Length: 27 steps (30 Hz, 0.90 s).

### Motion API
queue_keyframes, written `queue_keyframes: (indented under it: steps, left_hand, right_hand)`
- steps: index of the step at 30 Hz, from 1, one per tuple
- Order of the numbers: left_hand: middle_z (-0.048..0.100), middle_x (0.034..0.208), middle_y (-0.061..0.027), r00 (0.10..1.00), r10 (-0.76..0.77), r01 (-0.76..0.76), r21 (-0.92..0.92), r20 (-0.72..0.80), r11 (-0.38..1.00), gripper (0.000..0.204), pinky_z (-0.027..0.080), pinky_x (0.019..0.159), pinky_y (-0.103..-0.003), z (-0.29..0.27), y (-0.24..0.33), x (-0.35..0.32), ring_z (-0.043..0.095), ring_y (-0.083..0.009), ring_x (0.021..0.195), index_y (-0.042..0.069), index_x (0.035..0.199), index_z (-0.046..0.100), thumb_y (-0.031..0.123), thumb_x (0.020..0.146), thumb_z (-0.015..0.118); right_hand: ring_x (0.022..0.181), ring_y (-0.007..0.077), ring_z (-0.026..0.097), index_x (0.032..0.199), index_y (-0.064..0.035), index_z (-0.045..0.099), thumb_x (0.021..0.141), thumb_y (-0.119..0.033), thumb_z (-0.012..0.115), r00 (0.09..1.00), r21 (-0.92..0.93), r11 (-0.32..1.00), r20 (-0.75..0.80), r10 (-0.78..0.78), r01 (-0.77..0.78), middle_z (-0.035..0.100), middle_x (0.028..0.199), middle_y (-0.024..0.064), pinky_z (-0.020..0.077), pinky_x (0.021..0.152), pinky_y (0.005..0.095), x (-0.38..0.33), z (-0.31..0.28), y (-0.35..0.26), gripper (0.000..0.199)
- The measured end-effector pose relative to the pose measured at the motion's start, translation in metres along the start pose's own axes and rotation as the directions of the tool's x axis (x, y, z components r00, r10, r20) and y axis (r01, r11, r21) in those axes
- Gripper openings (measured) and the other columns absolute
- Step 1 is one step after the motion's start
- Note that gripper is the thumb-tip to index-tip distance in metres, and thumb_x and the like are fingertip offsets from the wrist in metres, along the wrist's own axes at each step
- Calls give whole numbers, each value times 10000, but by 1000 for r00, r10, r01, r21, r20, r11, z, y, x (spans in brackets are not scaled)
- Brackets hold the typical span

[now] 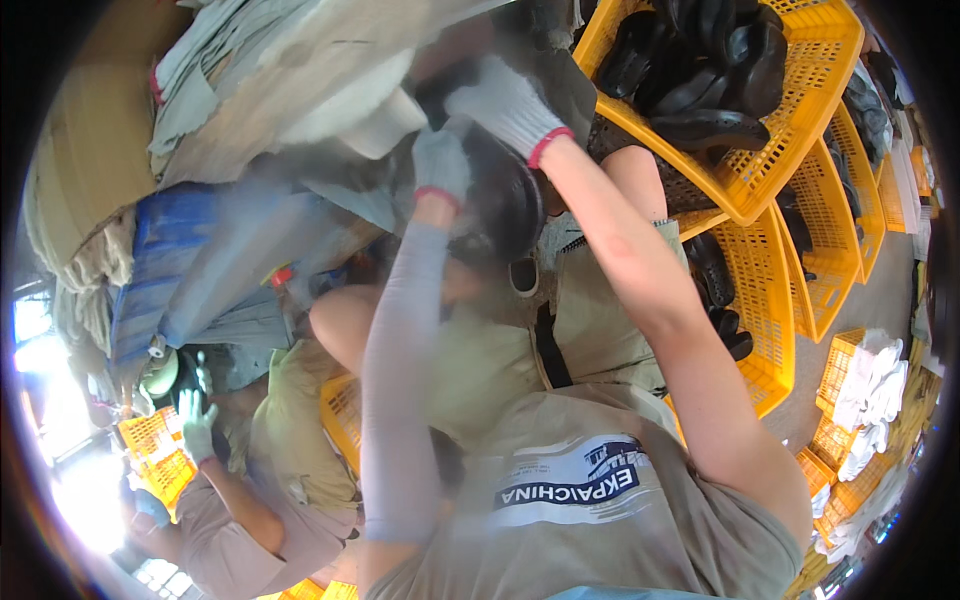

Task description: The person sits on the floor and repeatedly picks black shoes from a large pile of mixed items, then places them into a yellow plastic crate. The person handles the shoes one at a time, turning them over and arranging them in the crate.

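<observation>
My left hand (441, 165), in a white knit glove with a red cuff, is raised in the upper middle with its fingers bent. Close by on the right and a little farther off is my right hand (508, 108), gloved alike, its fingers curled. Both are closed around something dark between them that blur and haze keep me from making out. A whitish, rounded block (382, 125) stands just left of the gloves. Below the hands a large dark, rounded object (505, 200) shows, its kind unclear.
Yellow crates (745, 205) stand in a row at right, the nearest heaped with black clogs (700, 75). Grey cloths (190, 100) hang at upper left over blue panels (170, 250). A co-worker's gloved hand (196, 425) is raised at lower left, beside another yellow crate (160, 455).
</observation>
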State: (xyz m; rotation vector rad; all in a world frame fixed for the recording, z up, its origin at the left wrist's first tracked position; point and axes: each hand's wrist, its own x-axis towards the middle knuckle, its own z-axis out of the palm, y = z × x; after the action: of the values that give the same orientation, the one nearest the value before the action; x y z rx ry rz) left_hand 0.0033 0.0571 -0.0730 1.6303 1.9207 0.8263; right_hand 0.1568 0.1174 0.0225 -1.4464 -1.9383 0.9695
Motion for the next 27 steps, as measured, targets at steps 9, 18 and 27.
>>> queue_keyframes:
  steps: [9,18,27]
  left_hand:
    - [722,1251,-172,817,-565,351,-878,117,326,795,602,906,-426,23,82,26,711,-296,1014,-78,1504,554,527,1024,745]
    - [717,1360,-161,812,-452,382,-922,369,-67,668,610,980,-437,43,-10,49,715,-321,1164,-16,1460,633,481,1029,744]
    - [770,1180,-206,989,106,-133,313,102,940,305,584,794,-487,-23,-84,9,741,-440,931,261,1322,675,202,1026,718]
  right_hand:
    - [1373,426,632,1669,-79,431,904,-226,779,939,210,978,-340,57,17,539,1607,283,500,1167,422,-135,-41,-17,853]
    - [882,287,795,1533,10,596,895,-168,687,892,100,963,-411,-188,249,758,1150,235,618,830,374,-84,-9,17,669]
    - [1057,471,720,1059,48,711,958,-230,609,996,390,917,3,88,-82,773,1061,254,581,942,508,-38,-31,-17,313]
